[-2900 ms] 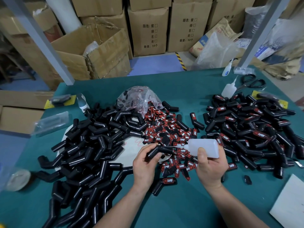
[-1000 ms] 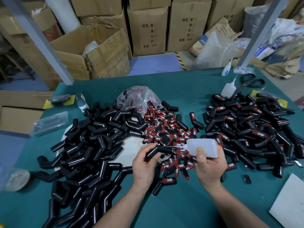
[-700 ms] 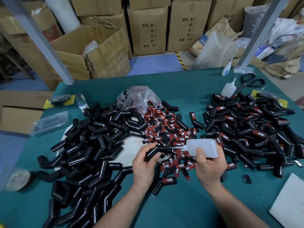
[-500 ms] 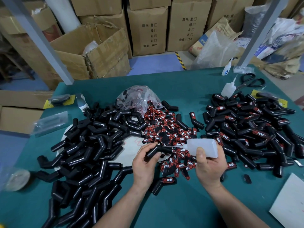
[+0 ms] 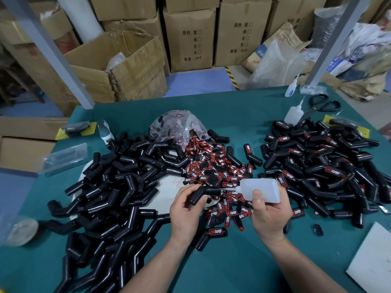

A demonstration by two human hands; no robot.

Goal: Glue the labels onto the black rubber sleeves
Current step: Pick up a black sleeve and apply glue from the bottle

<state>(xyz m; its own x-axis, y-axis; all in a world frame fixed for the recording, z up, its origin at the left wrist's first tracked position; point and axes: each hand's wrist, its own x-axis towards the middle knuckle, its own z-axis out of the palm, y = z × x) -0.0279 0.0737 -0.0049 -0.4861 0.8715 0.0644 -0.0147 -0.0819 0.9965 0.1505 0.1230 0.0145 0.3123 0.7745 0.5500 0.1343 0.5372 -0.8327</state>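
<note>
My left hand [image 5: 186, 212] grips a bent black rubber sleeve [image 5: 203, 192] just above the green table. My right hand [image 5: 268, 214] holds a white squeeze glue bottle [image 5: 261, 190] sideways, its thin nozzle touching the sleeve's upper arm. Under and behind both hands lies a heap of red-and-black labels [image 5: 220, 168]. A large pile of plain sleeves [image 5: 118, 187] fills the left. A pile of labelled sleeves [image 5: 321, 166] fills the right. One labelled sleeve [image 5: 211, 235] lies between my wrists.
A clear bag of labels [image 5: 177, 125] sits behind the heap. Two more glue bottles [image 5: 293, 114] and black scissors [image 5: 321, 104] stand at the far right. A white sheet [image 5: 372, 261] lies at the near right corner. Cardboard boxes [image 5: 190, 37] line the floor beyond the table.
</note>
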